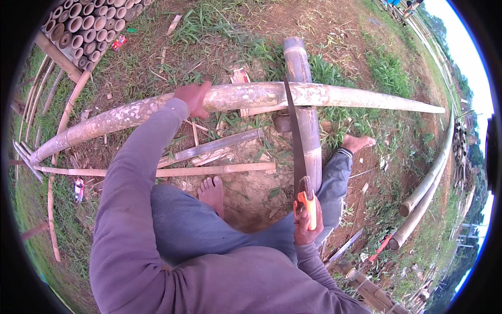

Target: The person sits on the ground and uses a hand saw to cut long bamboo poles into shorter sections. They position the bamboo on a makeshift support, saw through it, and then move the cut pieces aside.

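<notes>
A long pale bamboo pole [246, 97] with whitish blotches lies across in front of me, from far left to right. My left hand [193, 98] is wrapped round it, left of the middle. Under the pole, a thick greyish bamboo post [312, 141] runs away from me and bears it. My right hand [307, 224] grips the orange handle of a hand saw [297, 141]. Its dark blade points away from me and lies against the pole, just left of the crossing with the post. Whether the teeth have entered the bamboo cannot be made out.
A stack of cut bamboo pieces [89, 26] fills the upper left. Split bamboo strips [219, 144] lie near my bare foot [212, 194]. At the right rest two long poles [426, 193]; closer in lies another blade with a red handle [381, 247]. Grass and soil surround everything.
</notes>
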`<state>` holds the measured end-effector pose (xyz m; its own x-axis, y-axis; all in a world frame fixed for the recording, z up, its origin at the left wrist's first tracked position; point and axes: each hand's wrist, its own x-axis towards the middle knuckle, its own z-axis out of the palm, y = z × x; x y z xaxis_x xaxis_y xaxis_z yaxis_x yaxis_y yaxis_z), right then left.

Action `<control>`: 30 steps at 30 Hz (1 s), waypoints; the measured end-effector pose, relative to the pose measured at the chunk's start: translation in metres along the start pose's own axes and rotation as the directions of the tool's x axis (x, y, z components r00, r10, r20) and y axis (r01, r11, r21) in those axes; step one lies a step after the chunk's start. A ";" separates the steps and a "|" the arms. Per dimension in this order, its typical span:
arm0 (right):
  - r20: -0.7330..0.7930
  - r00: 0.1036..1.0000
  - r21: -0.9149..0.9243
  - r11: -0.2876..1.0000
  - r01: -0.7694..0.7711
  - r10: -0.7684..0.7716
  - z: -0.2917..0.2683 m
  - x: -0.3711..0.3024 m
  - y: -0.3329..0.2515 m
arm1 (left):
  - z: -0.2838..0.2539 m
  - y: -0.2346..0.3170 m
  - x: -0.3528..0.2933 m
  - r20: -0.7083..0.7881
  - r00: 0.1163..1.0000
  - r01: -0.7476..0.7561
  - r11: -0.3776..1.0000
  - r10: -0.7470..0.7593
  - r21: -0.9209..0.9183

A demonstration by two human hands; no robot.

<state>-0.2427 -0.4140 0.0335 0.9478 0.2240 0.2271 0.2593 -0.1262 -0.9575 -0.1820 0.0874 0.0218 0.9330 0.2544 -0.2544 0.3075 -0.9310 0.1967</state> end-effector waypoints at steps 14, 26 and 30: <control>0.032 0.985 0.174 0.970 -0.170 0.167 0.020 0.050 0.023 | -0.001 0.002 -0.009 0.014 0.999 0.040 0.999 -0.040 -0.015; -0.028 0.997 0.094 0.993 -0.065 0.068 0.090 0.168 0.022 | -0.005 0.008 0.003 0.013 1.000 0.010 1.000 -0.010 -0.006; -0.032 0.993 0.137 0.984 -0.112 0.117 0.043 0.074 0.031 | -0.007 -0.001 0.000 -0.008 1.000 0.012 1.000 -0.012 0.000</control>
<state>-0.1726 -0.3600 0.0129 0.9771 0.1767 0.1187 0.1236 -0.0166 -0.9922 -0.1808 0.0899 0.0281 0.9308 0.2676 -0.2490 0.3185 -0.9279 0.1937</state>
